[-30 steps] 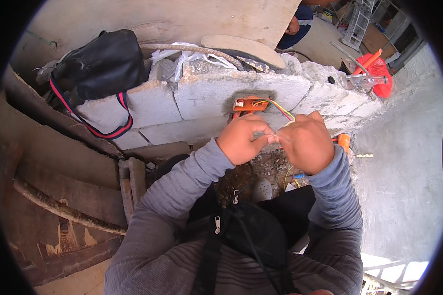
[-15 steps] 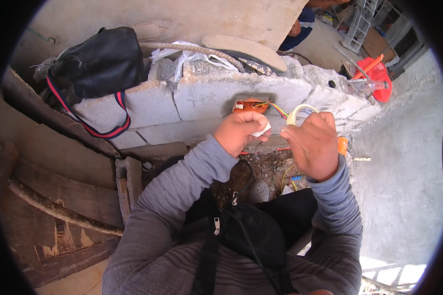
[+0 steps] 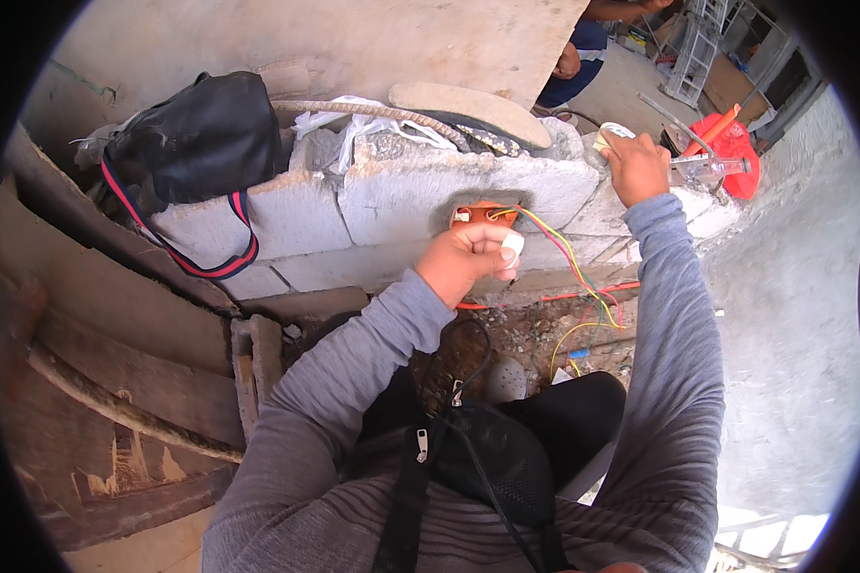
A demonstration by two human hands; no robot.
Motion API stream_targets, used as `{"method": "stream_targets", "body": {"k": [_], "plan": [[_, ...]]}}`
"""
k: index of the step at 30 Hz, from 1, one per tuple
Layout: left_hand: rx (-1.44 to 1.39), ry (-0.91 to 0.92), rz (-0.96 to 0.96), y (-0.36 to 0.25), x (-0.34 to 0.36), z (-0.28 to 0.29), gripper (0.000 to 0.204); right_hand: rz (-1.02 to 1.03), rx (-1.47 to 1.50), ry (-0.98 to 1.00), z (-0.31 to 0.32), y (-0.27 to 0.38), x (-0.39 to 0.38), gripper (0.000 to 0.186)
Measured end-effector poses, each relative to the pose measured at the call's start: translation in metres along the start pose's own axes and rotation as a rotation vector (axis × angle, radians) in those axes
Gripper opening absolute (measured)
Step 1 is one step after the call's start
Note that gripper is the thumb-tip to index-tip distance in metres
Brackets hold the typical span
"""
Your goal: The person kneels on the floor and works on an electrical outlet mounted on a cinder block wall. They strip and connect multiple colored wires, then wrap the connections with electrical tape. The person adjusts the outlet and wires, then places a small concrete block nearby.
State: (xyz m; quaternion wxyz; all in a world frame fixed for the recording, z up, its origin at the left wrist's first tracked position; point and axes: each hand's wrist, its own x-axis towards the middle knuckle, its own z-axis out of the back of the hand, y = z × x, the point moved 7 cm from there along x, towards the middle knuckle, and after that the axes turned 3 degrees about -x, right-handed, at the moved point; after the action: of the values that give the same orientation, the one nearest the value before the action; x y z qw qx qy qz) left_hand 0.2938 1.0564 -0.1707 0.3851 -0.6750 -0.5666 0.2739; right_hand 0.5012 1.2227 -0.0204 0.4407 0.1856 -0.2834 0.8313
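Note:
My left hand (image 3: 466, 260) pinches a small white piece of tape (image 3: 513, 244) between thumb and fingers. It is just in front of an orange electrical box (image 3: 478, 212) set into the block wall. Yellow, red and green wires (image 3: 571, 256) come out of the box and hang down to the right in a loop. With the arm stretched forward, my right hand (image 3: 638, 168) grips a roll of masking tape (image 3: 610, 137) at the top of the wall. The roll is partly hidden by the fingers.
A black bag (image 3: 210, 138) with a striped strap lies on the low block wall (image 3: 420, 196) at the left. A clear bottle (image 3: 707, 170) and a red plastic bag (image 3: 741, 153) are at the right. Beyond the wall a person's knee (image 3: 588, 57) shows.
My right hand has moved forward and right with the tape roll, from beside my left hand to the wall top. The wires now show more fully. My left hand stays near the box.

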Motion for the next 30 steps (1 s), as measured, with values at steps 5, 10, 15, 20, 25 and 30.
{"method": "stream_targets", "body": {"k": [5,10,15,20,25,30], "plan": [[0.043,-0.075,0.043,0.016,0.000,0.017,0.028,-0.181,0.233,-0.348,0.024,0.038,-0.023,0.030],[0.059,-0.121,-0.024,0.016,0.004,0.012,0.030,-0.263,0.850,-0.086,0.046,0.122,-0.092,0.028],[0.138,-0.079,-0.107,0.009,0.004,0.002,0.028,-0.417,1.225,0.389,0.001,0.142,-0.113,0.034],[0.190,-0.126,-0.161,0.000,0.000,0.007,0.027,-0.171,0.657,-0.007,0.027,0.112,-0.097,0.030],[0.154,-0.206,-0.321,-0.038,-0.006,0.015,0.025,-0.292,0.994,0.270,-0.007,0.114,-0.109,0.026],[0.053,-0.140,-0.365,-0.059,-0.016,-0.003,0.027,-0.122,0.895,0.343,0.004,0.176,-0.111,0.020]]}}
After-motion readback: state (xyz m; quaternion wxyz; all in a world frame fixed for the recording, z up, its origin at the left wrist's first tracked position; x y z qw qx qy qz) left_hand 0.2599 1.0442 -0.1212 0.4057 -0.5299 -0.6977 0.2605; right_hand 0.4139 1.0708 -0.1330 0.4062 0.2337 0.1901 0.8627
